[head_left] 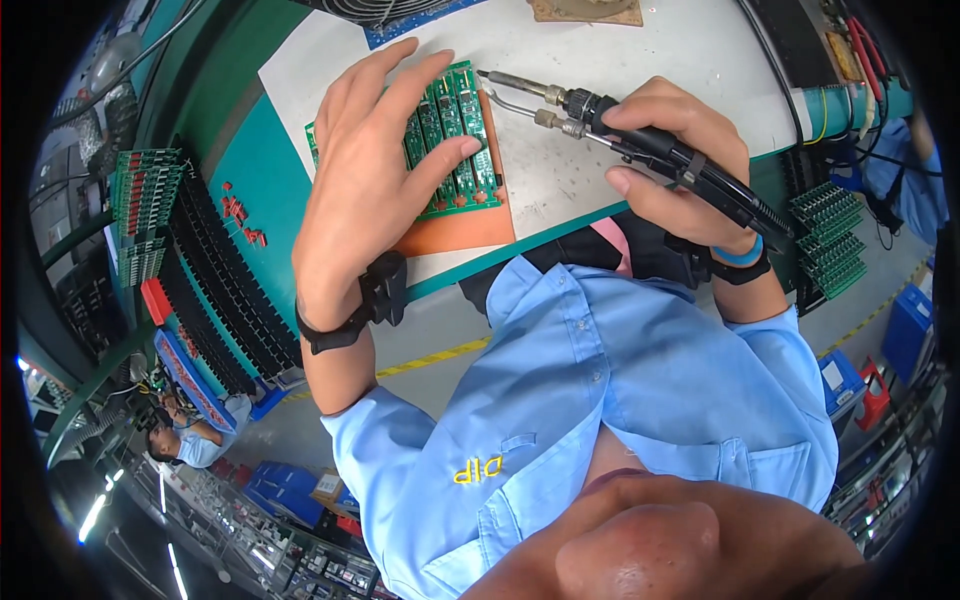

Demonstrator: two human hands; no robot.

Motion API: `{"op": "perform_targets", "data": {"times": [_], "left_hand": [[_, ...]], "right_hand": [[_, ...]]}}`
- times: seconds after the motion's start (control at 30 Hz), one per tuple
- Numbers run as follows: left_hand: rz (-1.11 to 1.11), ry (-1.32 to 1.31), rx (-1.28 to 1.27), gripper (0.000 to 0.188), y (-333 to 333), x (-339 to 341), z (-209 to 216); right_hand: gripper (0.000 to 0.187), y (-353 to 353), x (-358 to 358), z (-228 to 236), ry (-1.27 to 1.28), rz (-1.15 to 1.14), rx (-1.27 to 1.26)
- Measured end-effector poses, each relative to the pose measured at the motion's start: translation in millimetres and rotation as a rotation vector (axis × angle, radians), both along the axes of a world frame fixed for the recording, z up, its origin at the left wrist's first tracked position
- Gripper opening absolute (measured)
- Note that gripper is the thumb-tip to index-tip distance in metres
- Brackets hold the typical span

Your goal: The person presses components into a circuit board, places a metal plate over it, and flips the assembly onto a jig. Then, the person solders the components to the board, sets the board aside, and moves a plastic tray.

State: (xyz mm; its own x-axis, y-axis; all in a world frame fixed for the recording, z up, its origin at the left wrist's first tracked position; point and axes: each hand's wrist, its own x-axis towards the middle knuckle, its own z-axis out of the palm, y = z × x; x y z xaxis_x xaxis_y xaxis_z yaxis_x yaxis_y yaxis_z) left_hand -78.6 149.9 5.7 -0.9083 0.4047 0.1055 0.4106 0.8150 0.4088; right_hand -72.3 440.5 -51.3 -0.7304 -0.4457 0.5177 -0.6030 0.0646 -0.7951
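Note:
A panel of green circuit boards (462,130), made of several long strips side by side, lies on an orange-brown sheet (455,236) on the white worktop. My left hand (362,170) spreads over its left part, thumb lying across the strips and fingers apart, so that part is hidden. In my right hand (695,135) is a black soldering iron (650,145) with a thin metal feed tube alongside its shaft. Its tip points left, close to the panel's upper right corner. Whether the tip touches the board I cannot tell.
Small red parts (238,215) lie scattered on the green mat at left, beside long black racks (215,270). Upright green boards (150,200) stand far left, with more boards (828,240) at right. A black round grille (385,12) sits at the back. Another person (197,445) appears in the distance.

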Motion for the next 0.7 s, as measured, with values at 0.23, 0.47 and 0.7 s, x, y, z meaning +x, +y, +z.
{"op": "perform_targets", "data": {"times": [0.23, 0.47, 0.7], "left_hand": [[-0.012, 0.027, -0.073, 0.050, -2, -1, -12], [0.009, 0.028, -0.073, 0.049, -1, 1, -13], [0.005, 0.036, -0.057, 0.049, -2, 0, -14]], "right_hand": [[0.041, 0, -1, -5, -0.042, -0.008, 0.021], [0.040, -4, -2, -3, -0.040, -0.037, 0.035], [0.040, -6, -2, -3, -0.038, -0.031, 0.049]]}}
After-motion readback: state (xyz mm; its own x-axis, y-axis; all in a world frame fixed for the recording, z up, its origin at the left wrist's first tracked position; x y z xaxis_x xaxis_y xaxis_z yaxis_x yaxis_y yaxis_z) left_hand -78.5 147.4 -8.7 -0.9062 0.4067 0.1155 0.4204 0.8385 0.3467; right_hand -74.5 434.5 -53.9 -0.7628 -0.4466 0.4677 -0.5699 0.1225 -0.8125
